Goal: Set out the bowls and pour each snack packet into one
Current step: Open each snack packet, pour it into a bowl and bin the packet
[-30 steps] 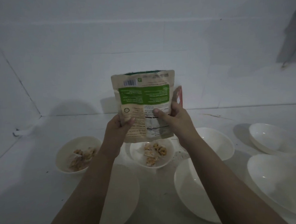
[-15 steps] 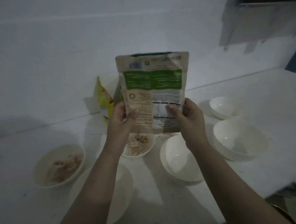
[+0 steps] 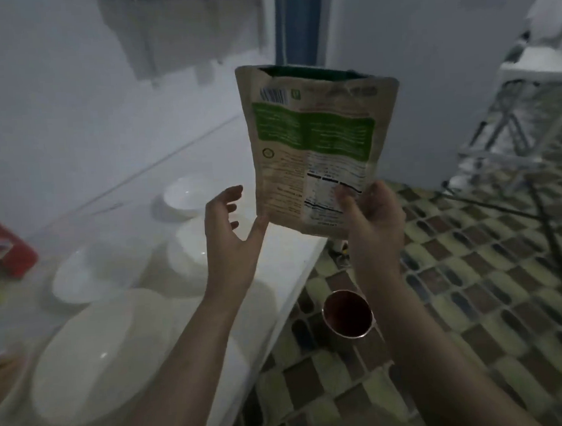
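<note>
Walls [image 3: 52, 105] of pale blue-white close the far side, and patterned floor tiles [image 3: 474, 283] in brown and green fill the right half of the scene. White counter [image 3: 276, 265] runs along the left, its right edge dropping straight to the floor. White bowls [image 3: 94, 359] sit on it in a blurred row from near to far, close together. A metal frame [image 3: 511, 126] stands far right. Snack packet [image 3: 315, 151], brown with a green panel, is held upright above the counter's edge, the right hand [image 3: 372, 220] clamped on its lower corner. The left hand [image 3: 228, 235] is spread, thumb touching the packet's lower left corner. A copper-coloured cup [image 3: 346, 314] stands on the floor just beside the counter.
</note>
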A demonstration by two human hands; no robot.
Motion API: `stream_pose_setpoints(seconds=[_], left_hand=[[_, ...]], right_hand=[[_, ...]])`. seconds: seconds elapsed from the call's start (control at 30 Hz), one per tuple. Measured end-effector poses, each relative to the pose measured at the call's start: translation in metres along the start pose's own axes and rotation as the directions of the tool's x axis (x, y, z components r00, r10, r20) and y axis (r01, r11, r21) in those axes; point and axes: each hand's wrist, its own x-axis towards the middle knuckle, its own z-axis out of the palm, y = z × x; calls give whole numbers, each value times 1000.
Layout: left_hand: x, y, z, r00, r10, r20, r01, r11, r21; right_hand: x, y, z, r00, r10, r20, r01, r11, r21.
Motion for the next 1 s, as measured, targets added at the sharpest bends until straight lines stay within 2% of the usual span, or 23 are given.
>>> stream_pose_setpoints(seconds=[0.1,0.27,0.4,0.5,0.7,0.93,1.0], left_hand=[[-3,-3,78,992,10,125,-2,998,-68],[-15,-28,192,951,-46,307,73,994,-77],[-25,-73,261,916,-132,378,147,989,-10],[-34,-115,302,869,-228,438,220,973,70],[-46,-212,359,785,-359,505,286,933,219],[-73,-378,405,730,-407,549,276,910,309],[-83,-420,412,730,-413,545,261,905,336]], right_hand=[[30,25,-59,997,-13,-73,6,996,-89],[71,93,-146,984,50,-168,-92,962,-257],[79,164,-196,968,165,-191,-231,883,-408],[83,219,-219,948,269,-167,-317,784,-534],[79,337,-241,894,436,-100,-383,630,-676],[32,514,-243,815,553,-174,-498,516,-697],[17,559,-247,785,591,-184,-499,429,-753]])
